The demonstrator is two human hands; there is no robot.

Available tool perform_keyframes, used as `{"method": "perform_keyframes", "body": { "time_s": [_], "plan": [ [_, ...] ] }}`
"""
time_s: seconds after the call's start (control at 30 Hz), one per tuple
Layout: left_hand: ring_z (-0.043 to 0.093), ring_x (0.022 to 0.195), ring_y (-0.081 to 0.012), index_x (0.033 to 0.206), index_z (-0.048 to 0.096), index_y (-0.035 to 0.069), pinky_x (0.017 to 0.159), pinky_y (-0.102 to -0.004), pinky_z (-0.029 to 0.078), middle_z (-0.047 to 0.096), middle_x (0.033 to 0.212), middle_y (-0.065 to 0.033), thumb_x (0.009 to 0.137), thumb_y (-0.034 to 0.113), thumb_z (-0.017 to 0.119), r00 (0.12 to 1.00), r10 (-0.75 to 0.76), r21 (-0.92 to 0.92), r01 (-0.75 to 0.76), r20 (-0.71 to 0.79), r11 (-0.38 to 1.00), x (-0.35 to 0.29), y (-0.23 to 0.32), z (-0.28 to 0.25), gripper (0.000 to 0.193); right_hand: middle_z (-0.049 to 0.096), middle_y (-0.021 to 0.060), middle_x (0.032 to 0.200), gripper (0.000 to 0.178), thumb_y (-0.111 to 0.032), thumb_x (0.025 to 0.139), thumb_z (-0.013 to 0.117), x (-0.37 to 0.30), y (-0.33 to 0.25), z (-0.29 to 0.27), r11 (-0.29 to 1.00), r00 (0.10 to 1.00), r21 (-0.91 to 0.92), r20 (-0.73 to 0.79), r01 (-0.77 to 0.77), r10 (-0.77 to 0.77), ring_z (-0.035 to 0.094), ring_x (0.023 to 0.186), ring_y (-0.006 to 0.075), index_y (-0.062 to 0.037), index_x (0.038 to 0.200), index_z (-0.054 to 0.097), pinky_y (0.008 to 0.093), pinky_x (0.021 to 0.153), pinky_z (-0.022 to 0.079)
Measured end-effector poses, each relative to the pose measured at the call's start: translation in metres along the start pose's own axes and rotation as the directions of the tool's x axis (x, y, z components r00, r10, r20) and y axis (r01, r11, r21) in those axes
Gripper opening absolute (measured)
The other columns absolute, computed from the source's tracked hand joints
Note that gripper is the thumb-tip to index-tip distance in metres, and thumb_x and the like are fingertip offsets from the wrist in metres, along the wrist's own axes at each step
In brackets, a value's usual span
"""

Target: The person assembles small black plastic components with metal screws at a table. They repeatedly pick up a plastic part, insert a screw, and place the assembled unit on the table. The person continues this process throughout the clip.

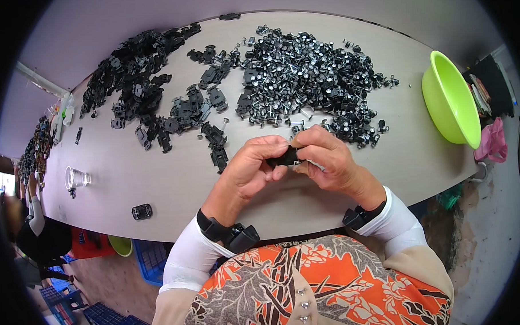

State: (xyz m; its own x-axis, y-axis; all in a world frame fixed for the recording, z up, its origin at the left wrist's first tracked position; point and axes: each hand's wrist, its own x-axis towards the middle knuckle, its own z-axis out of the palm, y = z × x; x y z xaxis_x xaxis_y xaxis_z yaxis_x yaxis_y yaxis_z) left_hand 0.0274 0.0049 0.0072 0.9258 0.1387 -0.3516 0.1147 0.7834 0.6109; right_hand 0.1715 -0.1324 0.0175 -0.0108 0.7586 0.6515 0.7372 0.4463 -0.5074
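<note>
orange patterned shirt (332, 274) fills the bottom of the head view, nearest the camera, with white sleeves (180, 260) and black wrist straps (240, 237) on both arms. beyond it, the left hand (246, 168) and the right hand (331, 160) meet over the near half of a pale table (198, 199). between them is a small black part (283, 157). the left fingers are bent nearly closed, gripping its left end; the right thumb and fingers pinch its right end, where a bit of bright metal shows. the fingers cover much of the part, so its full shape is hard to tell.

just past the hands spreads a big heap of small wheels (308, 75), many on shiny metal pins. to its left lies a heap of flat black pieces (131, 75), with loose ones scattered between the two. a clear cup (77, 178) and a little black car base (141, 211) sit apart on the left. a lime green bowl (450, 107) leans at the right edge, beside a pink cloth (492, 140). another person (45, 239) is at the far left.
</note>
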Motion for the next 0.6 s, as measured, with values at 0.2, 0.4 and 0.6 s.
{"method": "perform_keyframes", "body": {
  "time_s": [0.2,0.4,0.6],
  "plan": [
    [0.058,0.051,-0.0139,0.096,0.061,-0.001,0.042,-0.0225,0.044,0.063,0.079,-0.007,0.09,0.014,0.063,0.998,0.07,0.205,-0.069,0.0,0.976,-0.001,0.008,-0.001,0.016,0.059,0.0127,0.102,0.042,0.0,0.066,0.078,0.001,-0.002,0.004,0.991,0.99,0.022,-0.039,-0.134,0.134,0.059,0.09,0.0297,-0.0012,0.103,0.057,0.0359,0.076,0.05],
    [0.066,0.056,-0.0168,0.105,0.06,0.0,0.046,-0.0249,0.053,0.067,0.085,-0.009,0.088,0.009,0.066,0.928,0.326,0.258,-0.274,-0.183,0.926,-0.004,0.024,-0.011,0.02,0.06,0.0105,0.098,0.029,0.002,0.075,0.069,-0.006,0.007,-0.031,0.896,0.906,-0.152,0.002,-0.418,0.423,0.062,0.079,0.0272,-0.0034,0.102,0.06,0.0361,0.065,0.051],
    [0.066,0.056,-0.0175,0.103,0.058,-0.002,0.046,-0.0255,0.053,0.066,0.083,-0.0086,0.088,0.009,0.065,0.93,0.328,0.244,-0.284,-0.166,0.927,-0.001,0.022,-0.011,0.019,0.059,0.0097,0.097,0.02,0.001,0.073,0.065,-0.011,0.014,-0.002,0.888,0.913,-0.278,0.073,-0.367,0.4,0.063,0.083,0.0308,-0.0035,0.092,0.061,0.0395,0.069,0.051]
  ]
}}
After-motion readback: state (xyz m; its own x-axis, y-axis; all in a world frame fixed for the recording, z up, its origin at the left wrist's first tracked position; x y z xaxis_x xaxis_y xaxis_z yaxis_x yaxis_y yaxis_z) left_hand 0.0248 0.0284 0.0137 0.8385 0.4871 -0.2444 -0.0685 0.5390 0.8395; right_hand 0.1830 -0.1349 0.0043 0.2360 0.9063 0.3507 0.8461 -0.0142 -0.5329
